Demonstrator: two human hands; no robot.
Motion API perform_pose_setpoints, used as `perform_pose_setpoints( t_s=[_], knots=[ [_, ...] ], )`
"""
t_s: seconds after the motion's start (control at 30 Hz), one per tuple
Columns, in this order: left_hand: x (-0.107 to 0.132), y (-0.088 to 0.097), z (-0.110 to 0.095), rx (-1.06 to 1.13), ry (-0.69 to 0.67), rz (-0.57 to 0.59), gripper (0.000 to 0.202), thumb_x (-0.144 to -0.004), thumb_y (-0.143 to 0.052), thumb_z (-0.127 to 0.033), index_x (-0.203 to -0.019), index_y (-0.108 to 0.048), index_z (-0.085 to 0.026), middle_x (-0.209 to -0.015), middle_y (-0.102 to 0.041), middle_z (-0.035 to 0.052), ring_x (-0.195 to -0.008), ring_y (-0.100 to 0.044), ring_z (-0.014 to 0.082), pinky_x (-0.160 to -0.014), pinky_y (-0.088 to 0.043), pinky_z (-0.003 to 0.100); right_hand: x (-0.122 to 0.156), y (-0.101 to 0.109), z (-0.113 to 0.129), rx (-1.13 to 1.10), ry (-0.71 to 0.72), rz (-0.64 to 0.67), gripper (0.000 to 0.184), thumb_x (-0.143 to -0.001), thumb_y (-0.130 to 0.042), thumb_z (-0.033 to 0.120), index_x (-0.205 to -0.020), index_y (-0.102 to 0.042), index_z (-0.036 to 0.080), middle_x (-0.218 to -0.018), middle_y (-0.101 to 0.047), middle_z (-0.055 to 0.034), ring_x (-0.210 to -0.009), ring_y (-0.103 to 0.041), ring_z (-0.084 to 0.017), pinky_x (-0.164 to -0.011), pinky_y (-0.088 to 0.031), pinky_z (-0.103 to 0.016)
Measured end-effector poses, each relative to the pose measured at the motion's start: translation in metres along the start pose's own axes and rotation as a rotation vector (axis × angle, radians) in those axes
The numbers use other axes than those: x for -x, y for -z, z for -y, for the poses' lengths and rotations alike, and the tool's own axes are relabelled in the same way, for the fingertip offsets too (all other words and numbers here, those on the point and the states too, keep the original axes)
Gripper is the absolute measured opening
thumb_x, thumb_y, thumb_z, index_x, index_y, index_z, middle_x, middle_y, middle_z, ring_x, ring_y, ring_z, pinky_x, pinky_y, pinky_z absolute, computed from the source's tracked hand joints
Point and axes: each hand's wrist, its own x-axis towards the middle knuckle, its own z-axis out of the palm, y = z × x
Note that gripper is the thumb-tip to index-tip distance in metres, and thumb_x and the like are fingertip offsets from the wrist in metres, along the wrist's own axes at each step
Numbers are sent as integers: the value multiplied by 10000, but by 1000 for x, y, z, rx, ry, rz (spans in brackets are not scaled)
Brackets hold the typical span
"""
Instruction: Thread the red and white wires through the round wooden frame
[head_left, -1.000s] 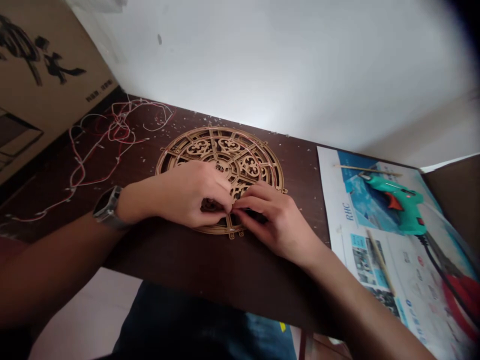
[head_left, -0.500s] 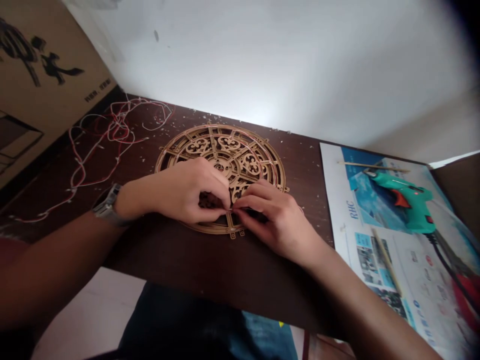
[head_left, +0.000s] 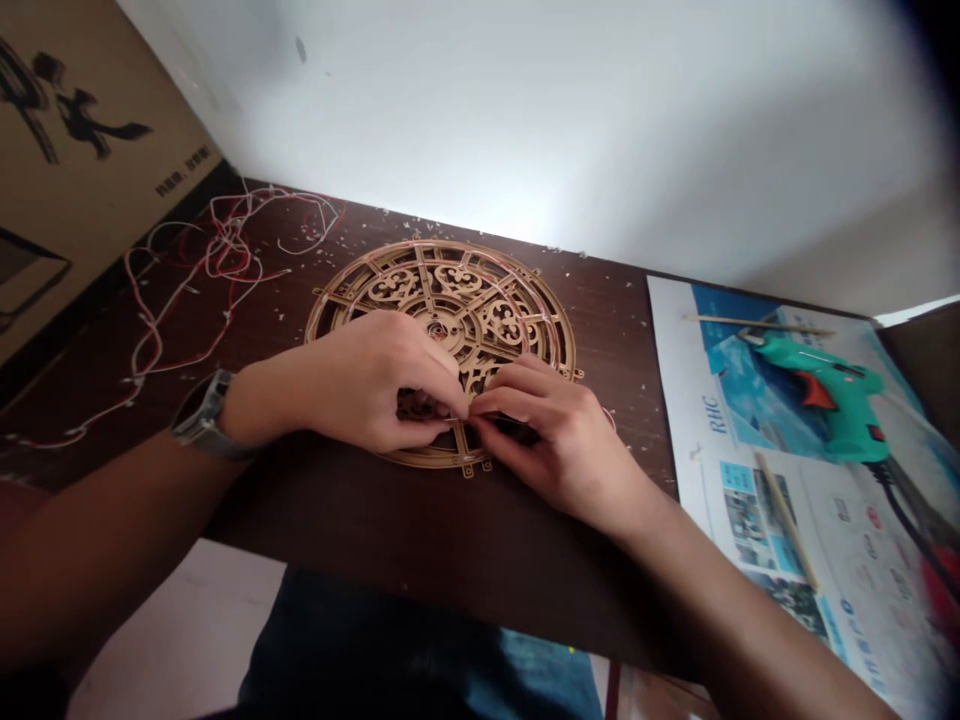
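My left hand [head_left: 382, 380] and right hand [head_left: 555, 420] pinch closed on what looks like thin wire [head_left: 609, 412] at the wooden wheel [head_left: 442, 332], frame centre, a loop now showing past my right knuckles, unlike a second ago, with "RHC" [head_left: 718, 416] on the sheet [head_left: 679, 390] at right and dark characters [head_left: 79, 113] on the carton [head_left: 90, 190], upper left.

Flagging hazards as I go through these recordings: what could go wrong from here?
The left grip and right grip meet closely over the openwork disc, hiding whatever lies between; a slip there might go unnoticed. Tangled red and white wire lies near the watch on the left wrist and could snag on it. The green glue gun rests on the printed sheet; if hot, it might mark it.
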Motion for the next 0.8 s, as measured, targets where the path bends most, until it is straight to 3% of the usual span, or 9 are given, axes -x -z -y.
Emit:
perform_pose_setpoints(
  t_s=[0.23, 0.43, 0.8],
  knots=[
    [1, 1, -6, 15, 56, 17, 138, -1018, -709, -244, -912, -797, -235, -877, -809, -38, -785, -742, 138, -802, -533, 311, 1, 0, 1, -23, 20, -4, 118, -1114, -663, 153, -1051, -762, 155, -946, -712, -50, -912, -598, -175, -806, -524, -335],
    [-1, 5, -10, -148, 83, 23, 173, -982, -798, -372, -965, -748, -207, -930, -739, 12, -896, -671, 206, -801, -511, 361, 2, 1, 4, -15, 8, 7, 114, -1113, -663, 144, -1049, -756, 152, -986, -733, -52, -941, -612, -172, -812, -523, -325],
    [-5, -4, -14, -96, 108, 53, 171, -950, -808, -308, -869, -699, -205, -863, -725, 13, -869, -671, 201, -782, -510, 346, 0, 1, 4, -35, -3, 40, 128, -1107, -657, 139, -1022, -742, 183, -985, -751, -62, -929, -626, -193, -807, -539, -349]
  ],
)
